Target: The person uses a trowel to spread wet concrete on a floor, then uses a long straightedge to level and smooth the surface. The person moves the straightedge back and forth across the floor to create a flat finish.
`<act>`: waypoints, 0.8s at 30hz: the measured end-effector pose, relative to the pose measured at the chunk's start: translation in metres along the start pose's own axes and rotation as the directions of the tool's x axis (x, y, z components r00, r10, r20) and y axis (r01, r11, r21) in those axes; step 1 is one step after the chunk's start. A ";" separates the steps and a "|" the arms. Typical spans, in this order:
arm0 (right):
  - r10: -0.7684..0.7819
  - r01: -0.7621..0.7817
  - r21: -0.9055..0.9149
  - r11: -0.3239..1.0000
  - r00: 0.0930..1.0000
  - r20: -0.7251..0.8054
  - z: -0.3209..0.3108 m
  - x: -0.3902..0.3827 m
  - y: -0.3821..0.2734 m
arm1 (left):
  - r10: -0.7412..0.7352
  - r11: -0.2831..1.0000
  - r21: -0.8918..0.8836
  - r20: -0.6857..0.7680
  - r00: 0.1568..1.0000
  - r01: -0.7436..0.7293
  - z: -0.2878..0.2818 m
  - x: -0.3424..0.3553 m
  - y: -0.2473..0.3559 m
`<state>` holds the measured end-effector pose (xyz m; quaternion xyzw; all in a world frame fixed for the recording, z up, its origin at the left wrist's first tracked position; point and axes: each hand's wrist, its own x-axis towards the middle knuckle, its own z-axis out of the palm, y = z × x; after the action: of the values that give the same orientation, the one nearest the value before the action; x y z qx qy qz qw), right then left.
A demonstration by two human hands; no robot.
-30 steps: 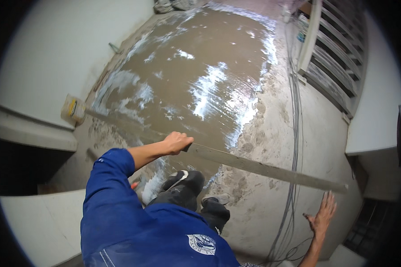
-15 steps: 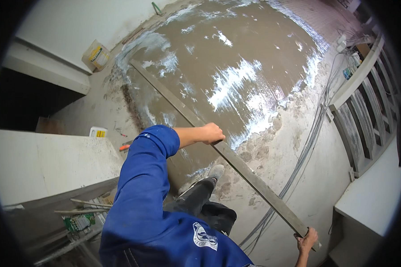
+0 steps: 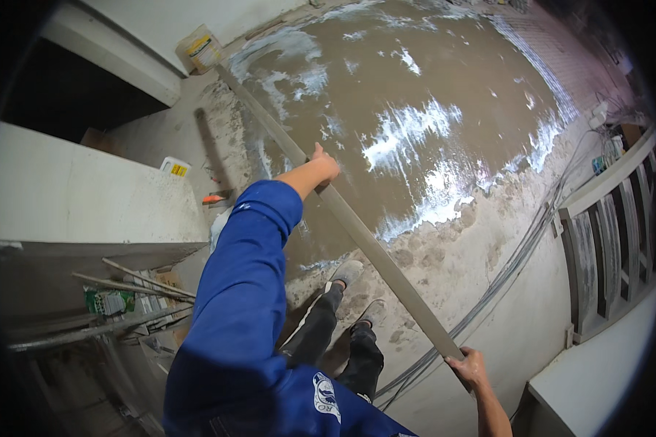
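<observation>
the left hand (image 3: 323, 164) clamps partway along the long bar (image 3: 372, 251), the right hand (image 3: 471, 367) near its closer end, apparently a positioning step calling for coordinated grips.

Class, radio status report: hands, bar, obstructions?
Left hand and right hand gripping long straight grey bar. Slanting over shiny brown floor patch. Grey cables cross beneath.

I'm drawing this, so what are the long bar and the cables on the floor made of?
Long bar: maybe metal, with straight edges and a dull grey face, though grime leaves wood possible. Cables: probably plastic-coated, greyish; they're thin and bend smoothly.
</observation>
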<state>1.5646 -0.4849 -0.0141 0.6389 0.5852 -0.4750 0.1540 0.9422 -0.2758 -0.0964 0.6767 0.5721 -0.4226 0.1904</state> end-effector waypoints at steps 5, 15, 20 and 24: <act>-0.148 0.162 -0.087 0.983 0.978 0.149 0.039 0.067 -0.061 | -0.212 0.910 -0.411 -0.569 0.794 -0.052 0.062 -0.108 0.017; -0.184 0.196 -0.040 0.980 0.961 0.207 0.103 0.112 -0.204 | -0.677 -0.377 -0.877 0.041 0.735 -0.298 0.244 -0.157 0.035; -0.216 0.225 -0.178 0.958 0.974 0.071 0.105 0.090 -0.250 | -0.596 -0.565 -0.754 0.091 0.798 -0.335 0.248 -0.143 0.018; -0.185 0.187 -0.092 0.978 0.982 0.035 0.113 0.063 -0.272 | -0.433 -0.759 -0.620 0.254 0.865 -0.198 0.218 -0.133 -0.014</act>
<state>1.2648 -0.4588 -0.0225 0.5671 0.6622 -0.4673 0.1465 0.8538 -0.5151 -0.1124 -0.0097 0.7249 0.4767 0.4973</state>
